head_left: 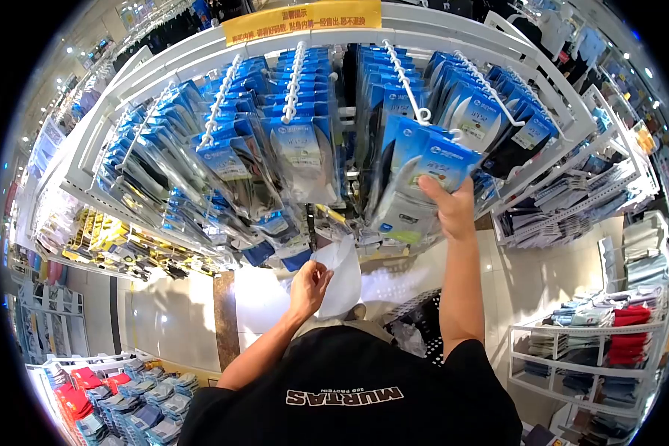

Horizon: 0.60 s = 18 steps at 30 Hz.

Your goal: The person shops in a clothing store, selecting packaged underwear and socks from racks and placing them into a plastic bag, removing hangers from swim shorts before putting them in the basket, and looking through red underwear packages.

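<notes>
My right hand (450, 207) grips several blue-topped plastic packages (416, 175), thumb across their front, close to the end of a white display hook (423, 114). The packages hold grey and pale items. Lower and to the left, my left hand (310, 288) is closed, with thumb and fingers pinched together beside a thin whitish sheet or bag (339, 279). Whether the fingers hold its edge is too small to make out. Rows of similar packages (299, 152) hang on hooks in front of me.
A white rack frame (453, 37) carries a yellow sign (302, 21) on top. Yellow and black packages (119, 241) hang at the left. Shelves of folded clothes (587, 353) stand at the lower right, and red and blue packs (119, 394) lie at the lower left.
</notes>
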{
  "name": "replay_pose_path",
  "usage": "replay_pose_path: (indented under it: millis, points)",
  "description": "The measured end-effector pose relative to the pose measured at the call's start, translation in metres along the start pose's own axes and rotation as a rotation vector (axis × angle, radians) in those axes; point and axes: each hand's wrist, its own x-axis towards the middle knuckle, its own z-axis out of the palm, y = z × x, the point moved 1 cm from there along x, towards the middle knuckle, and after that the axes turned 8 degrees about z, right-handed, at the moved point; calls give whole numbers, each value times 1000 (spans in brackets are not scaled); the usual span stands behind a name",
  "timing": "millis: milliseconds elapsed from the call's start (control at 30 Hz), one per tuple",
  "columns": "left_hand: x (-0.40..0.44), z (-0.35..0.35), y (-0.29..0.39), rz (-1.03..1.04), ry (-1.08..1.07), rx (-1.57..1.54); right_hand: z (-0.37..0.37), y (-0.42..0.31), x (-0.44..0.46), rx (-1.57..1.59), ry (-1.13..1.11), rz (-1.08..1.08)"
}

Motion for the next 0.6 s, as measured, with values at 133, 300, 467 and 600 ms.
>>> replay_pose_path:
  millis: [133,300,467,600]
  points:
    - [1,-4,11,83,16,59,-22,5,-25,8,47,34]
    - [4,-4,15,204,-24,124,-17,-10,-34,49,13,61]
    - [17,5,16,114,-43,-15,-22,-11,-27,33,-44,55]
    - [24,-3,25,87,-30,-19,-49,32,-65,126,-76,143]
